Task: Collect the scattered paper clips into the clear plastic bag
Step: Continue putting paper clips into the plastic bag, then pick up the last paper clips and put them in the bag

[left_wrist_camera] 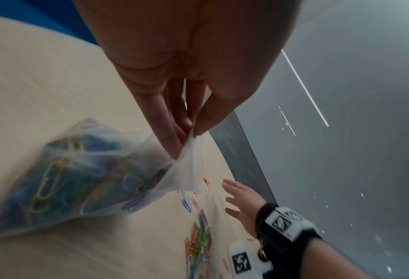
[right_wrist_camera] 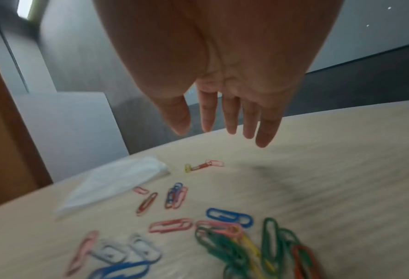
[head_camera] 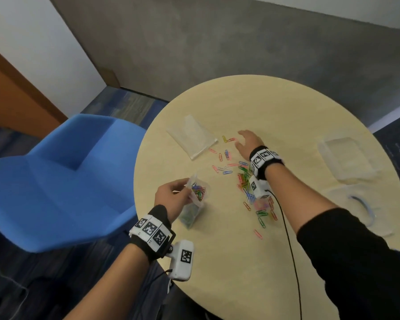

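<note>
The job is partway done: some paper clips are in the bag (head_camera: 195,192) and many are loose on the round table (head_camera: 286,105). The left hand (head_camera: 171,195) pinches the top edge of the bag between thumb and fingertips (left_wrist_camera: 174,143), and the bag hangs down so its bottom sits on the table near the left edge. Inside it you can see a bunch of clips, yellow, blue and green ones. The right hand (head_camera: 248,143) is out over the far side of the table with its fingers (right_wrist_camera: 265,130) spread and straight, and it holds nothing. It hovers just beside a little yellow and red pair of clips (head_camera: 228,139). The big pile of loose clips (head_camera: 252,188) lies under and beside the right wrist. I think the step now is reaching for more clips. The next move likely needs the right hand to come down and sweep or pinch up a few clips, then carry them to the bag, while the left hand keeps the bag mouth open. A second flat bag (head_camera: 192,137) lies on the table and looks empty. A clear plastic box (head_camera: 346,158) sits at the right, and it looks empty too.
</note>
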